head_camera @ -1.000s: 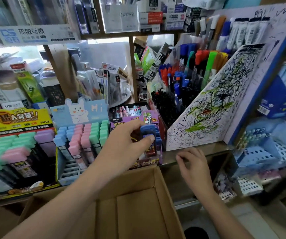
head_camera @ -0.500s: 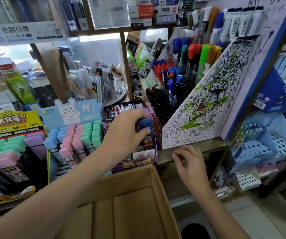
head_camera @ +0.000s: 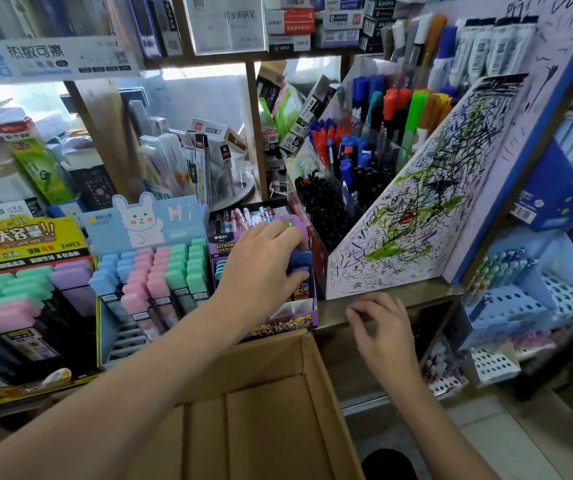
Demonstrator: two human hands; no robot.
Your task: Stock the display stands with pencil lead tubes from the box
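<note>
The shelf runs across the view, crowded with stationery, its metal front edge bare at the right. Below it, nearest the camera, stands the open cardboard box; only its brown flaps and inner walls show, and no tubes can be seen inside from here. On the shelf at the right leans a white board covered in black and green scribbles, with a rack of markers behind it. At the far left sits a yellow stand of green, pink and purple-capped packs, and just beside it a blue bunny stand with rows of blue, pink and green caps. The purple stand sits between the bunny stand and the board, right above the box's far wall. The left hand reaches over the box into this purple stand, fingers and thumb closed around blue-capped tubes at the stand's right side, above an empty white slot. The right hand rests on the shelf edge, fingers loosely bent and holding nothing
</note>
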